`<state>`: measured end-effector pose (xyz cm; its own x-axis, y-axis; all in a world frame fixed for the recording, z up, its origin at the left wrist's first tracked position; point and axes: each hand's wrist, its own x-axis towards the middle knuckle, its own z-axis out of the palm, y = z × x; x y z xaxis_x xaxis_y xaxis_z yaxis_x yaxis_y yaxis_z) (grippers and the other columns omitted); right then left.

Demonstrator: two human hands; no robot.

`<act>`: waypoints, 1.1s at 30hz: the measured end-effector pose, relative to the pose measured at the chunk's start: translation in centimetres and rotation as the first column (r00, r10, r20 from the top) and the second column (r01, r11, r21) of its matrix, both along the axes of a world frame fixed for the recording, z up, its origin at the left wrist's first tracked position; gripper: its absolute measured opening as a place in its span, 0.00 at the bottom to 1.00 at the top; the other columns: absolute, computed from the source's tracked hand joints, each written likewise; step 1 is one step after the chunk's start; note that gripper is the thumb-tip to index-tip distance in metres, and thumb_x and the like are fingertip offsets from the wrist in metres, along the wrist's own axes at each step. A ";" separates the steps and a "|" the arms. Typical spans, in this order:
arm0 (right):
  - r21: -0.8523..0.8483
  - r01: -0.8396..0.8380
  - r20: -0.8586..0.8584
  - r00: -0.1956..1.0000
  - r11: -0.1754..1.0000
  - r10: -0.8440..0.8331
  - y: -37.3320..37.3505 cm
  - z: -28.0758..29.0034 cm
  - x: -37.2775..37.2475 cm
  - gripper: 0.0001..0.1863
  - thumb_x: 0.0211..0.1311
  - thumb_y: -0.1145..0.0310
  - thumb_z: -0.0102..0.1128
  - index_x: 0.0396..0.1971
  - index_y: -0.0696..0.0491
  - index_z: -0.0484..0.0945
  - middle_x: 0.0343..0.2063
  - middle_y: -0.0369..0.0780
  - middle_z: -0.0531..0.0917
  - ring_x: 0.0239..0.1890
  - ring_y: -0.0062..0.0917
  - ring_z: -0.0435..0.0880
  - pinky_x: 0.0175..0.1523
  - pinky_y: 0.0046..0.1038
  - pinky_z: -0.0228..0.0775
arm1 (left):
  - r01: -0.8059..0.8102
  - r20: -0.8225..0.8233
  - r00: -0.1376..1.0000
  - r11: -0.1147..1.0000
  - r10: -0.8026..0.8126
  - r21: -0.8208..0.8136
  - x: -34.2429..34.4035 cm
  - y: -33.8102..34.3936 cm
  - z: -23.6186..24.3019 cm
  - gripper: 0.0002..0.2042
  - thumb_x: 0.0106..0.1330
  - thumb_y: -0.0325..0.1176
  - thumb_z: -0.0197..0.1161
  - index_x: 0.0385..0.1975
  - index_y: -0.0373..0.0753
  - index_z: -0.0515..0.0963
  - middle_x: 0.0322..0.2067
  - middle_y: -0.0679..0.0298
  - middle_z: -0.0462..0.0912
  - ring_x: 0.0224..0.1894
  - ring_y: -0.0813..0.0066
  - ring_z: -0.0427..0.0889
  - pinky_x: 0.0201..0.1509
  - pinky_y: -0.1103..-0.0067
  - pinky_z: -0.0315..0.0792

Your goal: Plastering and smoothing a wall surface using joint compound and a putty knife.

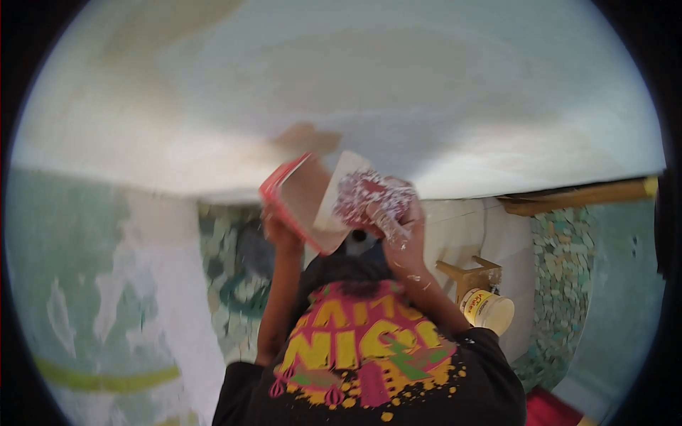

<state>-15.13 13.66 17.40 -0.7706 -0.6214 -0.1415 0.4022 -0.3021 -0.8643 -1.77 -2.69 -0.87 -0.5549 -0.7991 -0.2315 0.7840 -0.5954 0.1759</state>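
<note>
"Where's the white-smeared scraper [353, 192]?"
"Overlapping the right side of the red tray [282, 175]; I can't tell whether the two touch."
"How are they held?"
"The right hand [399, 226] is clamped on the scraper; the left hand [279, 228] grips the tray's left edge."

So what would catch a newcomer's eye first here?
Probably the loud pink-and-yellow print on the black shirt, low in the middle. Just above it, the left hand holds a red-edged tray, and the right hand grips a white-smeared red and white tool. Off to the right, a pale tub with a yellow label stands out too.
</note>
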 end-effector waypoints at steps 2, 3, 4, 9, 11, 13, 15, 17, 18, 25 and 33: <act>-0.221 0.085 0.265 0.964 0.972 -0.023 0.8 0.5 -1.9 0.22 0.64 0.79 0.64 0.58 0.58 0.72 0.46 0.39 0.84 0.49 0.25 0.85 0.56 0.32 0.80 | 0.177 0.378 0.925 0.847 0.030 -0.501 -0.4 0.5 1.6 0.31 0.75 0.53 0.42 0.68 0.36 0.65 0.67 0.50 0.69 0.68 0.52 0.71 0.74 0.55 0.63; -0.239 0.117 0.237 0.970 0.964 -0.059 1.8 0.3 -2.8 0.22 0.64 0.79 0.64 0.58 0.58 0.72 0.46 0.39 0.84 0.49 0.25 0.85 0.56 0.32 0.80 | 0.154 0.352 0.936 0.893 0.005 -0.423 -0.8 1.1 2.0 0.31 0.76 0.54 0.41 0.68 0.36 0.65 0.67 0.51 0.69 0.68 0.52 0.71 0.73 0.55 0.64; -0.416 0.146 0.448 0.892 0.897 0.063 3.2 -0.4 -3.8 0.21 0.65 0.78 0.63 0.57 0.57 0.73 0.47 0.39 0.84 0.50 0.28 0.85 0.56 0.34 0.80 | 0.140 0.329 0.944 0.931 -0.022 -0.337 -1.3 1.5 2.1 0.32 0.76 0.55 0.40 0.69 0.37 0.65 0.67 0.51 0.69 0.68 0.52 0.71 0.72 0.55 0.65; -0.562 0.191 0.254 0.966 0.805 -0.052 6.2 5.2 -7.2 0.24 0.66 0.77 0.61 0.62 0.56 0.72 0.54 0.42 0.81 0.51 0.34 0.85 0.57 0.37 0.80 | 0.275 0.301 0.938 0.899 -0.173 -0.341 -1.8 2.0 0.1 0.33 0.75 0.60 0.38 0.73 0.45 0.61 0.70 0.57 0.66 0.70 0.49 0.68 0.72 0.50 0.63; -0.216 0.422 -0.469 0.746 0.881 -0.473 6.1 6.2 -9.4 0.19 0.65 0.81 0.59 0.56 0.59 0.79 0.56 0.45 0.82 0.57 0.37 0.83 0.63 0.38 0.74 | 0.307 0.317 0.926 0.894 -0.203 -0.325 -2.2 2.2 0.3 0.33 0.75 0.60 0.39 0.73 0.46 0.61 0.70 0.57 0.66 0.69 0.49 0.68 0.72 0.50 0.64; -0.294 0.594 -0.924 0.026 0.749 -0.382 4.7 8.1 -11.8 0.19 0.63 0.78 0.62 0.55 0.57 0.82 0.57 0.46 0.82 0.61 0.41 0.81 0.67 0.38 0.69 | 0.319 0.331 0.922 0.882 -0.204 -0.346 -3.1 2.7 0.8 0.33 0.75 0.60 0.38 0.73 0.46 0.60 0.71 0.57 0.65 0.69 0.49 0.68 0.71 0.50 0.65; -0.333 0.612 -0.937 -0.130 0.718 -0.324 2.4 9.1 -13.6 0.20 0.62 0.76 0.63 0.55 0.55 0.82 0.58 0.44 0.82 0.62 0.41 0.79 0.67 0.39 0.67 | 0.336 0.334 0.917 0.875 -0.219 -0.349 -3.6 3.0 0.6 0.33 0.75 0.60 0.38 0.73 0.45 0.60 0.70 0.57 0.65 0.69 0.49 0.69 0.71 0.50 0.65; -0.374 0.631 -0.922 -0.332 0.680 -0.198 0.2 9.7 -13.9 0.21 0.64 0.74 0.60 0.57 0.55 0.81 0.60 0.43 0.81 0.65 0.43 0.77 0.69 0.42 0.65 | 0.351 0.334 0.913 0.867 -0.234 -0.354 -4.2 3.0 0.4 0.33 0.75 0.59 0.37 0.73 0.45 0.59 0.70 0.56 0.65 0.69 0.49 0.69 0.71 0.51 0.65; -0.369 0.641 -0.916 -0.373 0.673 -0.148 -1.0 9.6 -13.6 0.20 0.67 0.75 0.55 0.58 0.56 0.80 0.60 0.44 0.81 0.67 0.43 0.75 0.70 0.44 0.63 | 0.362 0.372 0.900 0.863 -0.226 -0.352 -4.2 3.0 0.2 0.33 0.75 0.59 0.37 0.73 0.45 0.60 0.70 0.56 0.66 0.69 0.49 0.69 0.71 0.51 0.65; -0.319 0.716 -0.925 -0.377 0.621 -0.041 -3.6 5.8 -15.2 0.21 0.61 0.69 0.65 0.56 0.48 0.83 0.63 0.40 0.79 0.69 0.41 0.73 0.73 0.49 0.56 | 0.398 0.467 0.859 0.848 -0.210 -0.351 -3.6 3.6 1.6 0.33 0.76 0.59 0.35 0.72 0.42 0.60 0.69 0.54 0.68 0.68 0.50 0.71 0.71 0.54 0.66; -0.377 0.695 -0.909 -0.403 0.613 -0.102 -1.8 9.6 -13.8 0.18 0.61 0.69 0.65 0.52 0.48 0.86 0.56 0.39 0.85 0.65 0.40 0.78 0.71 0.46 0.60 | 0.373 0.352 0.902 0.860 -0.249 -0.348 -1.9 2.9 1.1 0.32 0.77 0.57 0.33 0.72 0.44 0.60 0.69 0.55 0.67 0.68 0.51 0.70 0.71 0.53 0.65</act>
